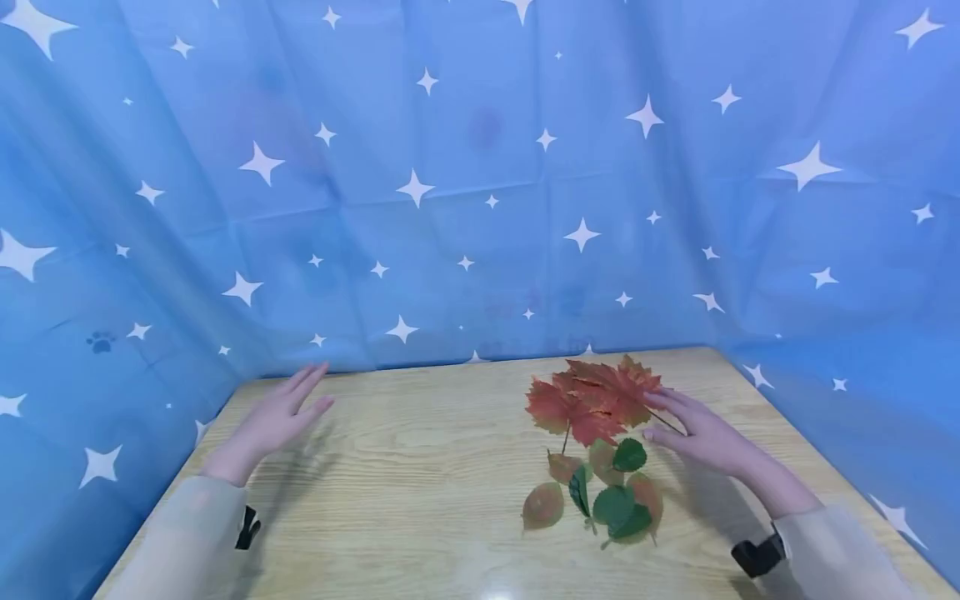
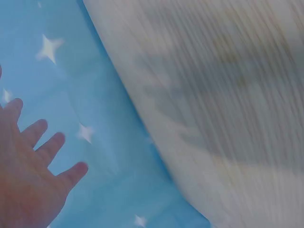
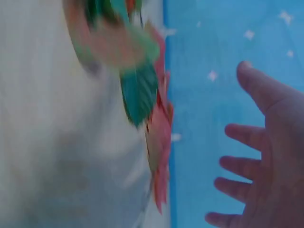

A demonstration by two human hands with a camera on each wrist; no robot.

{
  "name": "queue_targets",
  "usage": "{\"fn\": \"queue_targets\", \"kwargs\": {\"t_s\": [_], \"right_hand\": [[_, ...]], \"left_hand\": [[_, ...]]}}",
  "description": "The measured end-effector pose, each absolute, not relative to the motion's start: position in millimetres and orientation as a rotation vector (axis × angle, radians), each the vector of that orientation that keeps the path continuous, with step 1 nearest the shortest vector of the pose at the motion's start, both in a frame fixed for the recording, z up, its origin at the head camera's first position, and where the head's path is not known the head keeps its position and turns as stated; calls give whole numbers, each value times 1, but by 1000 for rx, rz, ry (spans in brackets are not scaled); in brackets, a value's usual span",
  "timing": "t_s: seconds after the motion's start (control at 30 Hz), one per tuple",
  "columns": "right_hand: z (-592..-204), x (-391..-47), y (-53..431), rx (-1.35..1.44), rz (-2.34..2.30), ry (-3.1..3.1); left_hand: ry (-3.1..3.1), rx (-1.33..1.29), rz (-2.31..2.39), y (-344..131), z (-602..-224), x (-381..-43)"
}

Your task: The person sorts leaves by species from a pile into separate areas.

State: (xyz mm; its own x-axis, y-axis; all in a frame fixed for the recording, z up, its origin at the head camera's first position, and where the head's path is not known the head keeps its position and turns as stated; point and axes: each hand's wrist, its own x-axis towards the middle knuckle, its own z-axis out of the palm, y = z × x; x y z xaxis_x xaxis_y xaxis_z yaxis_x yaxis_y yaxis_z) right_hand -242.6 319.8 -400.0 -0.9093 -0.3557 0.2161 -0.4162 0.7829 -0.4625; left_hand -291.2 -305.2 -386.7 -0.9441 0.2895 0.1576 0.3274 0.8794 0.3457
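In the head view, your left hand is over the left side of the wooden table, its fingers straight and its thumb set apart; the grip is wide and holds nothing. Your right hand is on the other side, beside the red leaves, with its fingertips overlapping the right edge of the pile in this view. Its fingers reach out loosely, with a gap to the thumb, and they grip nothing. The red leaves lie heaped toward the back of the table, right of the middle, with thin stems sticking out. Just in front of them, nearer you, lie the green leaves among rounder brownish-red leaves, some overlapping. You wear pale sleeves and a black strap at the right wrist. A blue cloth with white stars hangs behind the table and along both sides.

In the left wrist view, your left hand shows at the lower left against the cloth, fingers spread, palm bare; a shadow falls on the table.

In the right wrist view, your right hand is spread wide and bare, with cloth showing between it and the blurred leaves.
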Motion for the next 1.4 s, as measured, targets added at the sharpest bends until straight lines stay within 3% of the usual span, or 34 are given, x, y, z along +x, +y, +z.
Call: {"fn": "queue_targets", "kwargs": {"t_s": [0.4,0.9,1.4], "right_hand": [[-408,-200,299,630,1109,-2866],[-414,-199,292,685,1157,-2878],[-414,-195,289,725,1259,-2941]], "left_hand": [[-2918,-878,-723,-202,-388,-275],[-2747,-1392,-399,-88,-396,-237],[-2428,-1533,8,-26,-414,-203]]}}
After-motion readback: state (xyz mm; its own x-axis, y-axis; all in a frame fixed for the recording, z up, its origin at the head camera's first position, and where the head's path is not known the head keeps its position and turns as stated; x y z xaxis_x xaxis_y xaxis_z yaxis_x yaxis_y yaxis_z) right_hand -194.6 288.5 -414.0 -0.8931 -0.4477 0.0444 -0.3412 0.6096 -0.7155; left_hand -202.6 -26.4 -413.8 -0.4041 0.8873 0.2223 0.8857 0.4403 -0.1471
